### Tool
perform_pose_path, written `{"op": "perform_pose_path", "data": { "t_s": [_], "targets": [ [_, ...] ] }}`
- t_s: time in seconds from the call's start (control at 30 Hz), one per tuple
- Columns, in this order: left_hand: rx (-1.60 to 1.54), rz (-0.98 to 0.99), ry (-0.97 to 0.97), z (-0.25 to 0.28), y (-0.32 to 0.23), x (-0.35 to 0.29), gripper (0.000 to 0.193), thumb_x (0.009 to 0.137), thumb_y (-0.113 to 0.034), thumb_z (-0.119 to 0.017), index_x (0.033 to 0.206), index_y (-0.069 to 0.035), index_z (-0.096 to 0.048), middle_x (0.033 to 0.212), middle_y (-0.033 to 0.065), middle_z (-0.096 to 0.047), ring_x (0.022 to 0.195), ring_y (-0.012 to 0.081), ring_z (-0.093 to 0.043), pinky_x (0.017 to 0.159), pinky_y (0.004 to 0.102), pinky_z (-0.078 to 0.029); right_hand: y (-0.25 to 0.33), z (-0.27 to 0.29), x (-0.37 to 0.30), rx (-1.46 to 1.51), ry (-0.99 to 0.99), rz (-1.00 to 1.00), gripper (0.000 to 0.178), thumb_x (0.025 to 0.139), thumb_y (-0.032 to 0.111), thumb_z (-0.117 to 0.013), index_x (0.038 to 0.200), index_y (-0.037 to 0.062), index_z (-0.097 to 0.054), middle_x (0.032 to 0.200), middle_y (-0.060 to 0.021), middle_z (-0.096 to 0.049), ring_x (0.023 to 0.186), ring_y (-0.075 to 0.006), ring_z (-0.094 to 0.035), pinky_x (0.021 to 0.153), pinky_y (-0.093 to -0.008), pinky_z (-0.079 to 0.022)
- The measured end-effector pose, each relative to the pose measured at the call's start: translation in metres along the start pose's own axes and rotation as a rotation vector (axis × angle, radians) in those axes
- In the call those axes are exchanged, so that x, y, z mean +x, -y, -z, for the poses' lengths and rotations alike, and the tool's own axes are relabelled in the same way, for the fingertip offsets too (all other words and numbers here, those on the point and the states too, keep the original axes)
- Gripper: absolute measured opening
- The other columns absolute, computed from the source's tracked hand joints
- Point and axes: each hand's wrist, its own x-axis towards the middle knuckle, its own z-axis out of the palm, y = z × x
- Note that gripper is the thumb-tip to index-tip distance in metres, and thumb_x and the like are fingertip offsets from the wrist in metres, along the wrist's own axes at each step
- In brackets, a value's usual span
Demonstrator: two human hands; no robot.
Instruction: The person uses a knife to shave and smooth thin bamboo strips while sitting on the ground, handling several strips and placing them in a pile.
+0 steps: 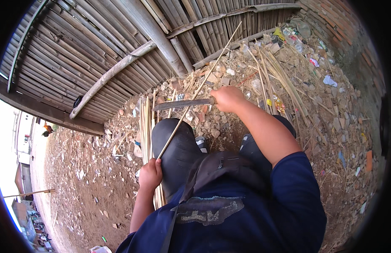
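My left hand [150, 173] is closed around the lower end of a long thin bamboo strip [177, 126], beside my left knee. The strip slants up and away to the right, its far end near the bamboo wall. In my right hand [227, 99] is the handle of a long machete [185, 103], its dark blade pointing left. The blade crosses the strip above my left knee; whether the edge is biting into it I cannot tell. A bundle of pale split strips [145, 130] lies along the outer side of my left leg.
More split strips [284, 78] lie on the ground ahead to the right. A slatted bamboo wall [115, 46] rises in front, and a brick wall [351, 38] stands at right. Stones, straw and litter cover the dirt [90, 177]. Far left is a rooster [47, 129].
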Motion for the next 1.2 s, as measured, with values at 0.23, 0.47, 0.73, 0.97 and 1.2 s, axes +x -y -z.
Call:
{"op": "perform_pose_path", "data": {
  "t_s": [0.23, 0.47, 0.73, 0.97, 1.2],
  "targets": [
    [-0.041, -0.008, -0.011, -0.004, 0.003, -0.004, 0.037, 0.106, -0.032, -0.048, 0.084, -0.003, -0.055, 0.069, 0.0272, -0.063, 0.067, 0.0499, -0.063, 0.062, 0.0592, -0.049, 0.037, -0.009, -0.009, -0.051, -0.078, 0.292, 0.017, 0.082, 0.015, -0.069, 0.099, 0.0128, -0.070, 0.093, -0.0126, -0.074, 0.089, -0.0337, -0.073, 0.075, -0.0484, -0.057],
    [0.027, -0.020, 0.043, 0.001, 0.005, -0.009, 0.036, 0.106, -0.032, -0.047, 0.085, -0.004, -0.056, 0.070, 0.0267, -0.064, 0.068, 0.0500, -0.064, 0.061, 0.0592, -0.049, 0.009, -0.006, -0.004, 0.111, -0.028, 0.004, 0.024, 0.080, 0.020, -0.074, 0.102, 0.0118, -0.069, 0.092, -0.0132, -0.073, 0.090, -0.0347, -0.072, 0.078, -0.0489, -0.057],
    [-0.032, -0.035, 0.037, 0.002, 0.001, -0.008, 0.039, 0.107, -0.033, -0.044, 0.084, -0.003, -0.055, 0.070, 0.0272, -0.062, 0.069, 0.0509, -0.062, 0.060, 0.0603, -0.045, 0.037, -0.006, -0.018, 0.025, -0.087, 0.243, 0.018, 0.079, 0.012, -0.069, 0.097, 0.0117, -0.069, 0.089, -0.0132, -0.074, 0.090, -0.0349, -0.072, 0.076, -0.0504, -0.056],
    [0.015, -0.024, 0.035, 0.001, 0.004, -0.008, 0.034, 0.105, -0.030, -0.047, 0.085, -0.004, -0.054, 0.069, 0.0270, -0.063, 0.067, 0.0501, -0.062, 0.061, 0.0597, -0.048, 0.004, 0.005, -0.006, 0.098, -0.020, 0.029, 0.031, 0.080, 0.026, -0.078, 0.108, 0.0141, -0.071, 0.091, -0.0097, -0.074, 0.093, -0.0340, -0.072, 0.077, -0.0492, -0.056],
    [-0.003, -0.031, 0.022, -0.003, 0.005, -0.017, 0.033, 0.105, -0.029, -0.047, 0.086, -0.003, -0.055, 0.070, 0.0278, -0.063, 0.067, 0.0505, -0.063, 0.062, 0.0606, -0.048, 0.055, 0.011, -0.025, -0.039, 0.081, 0.169, 0.019, 0.086, 0.018, -0.068, 0.104, 0.0134, -0.069, 0.093, -0.0094, -0.074, 0.090, -0.0286, -0.073, 0.074, -0.0465, -0.058]
  ]
}}
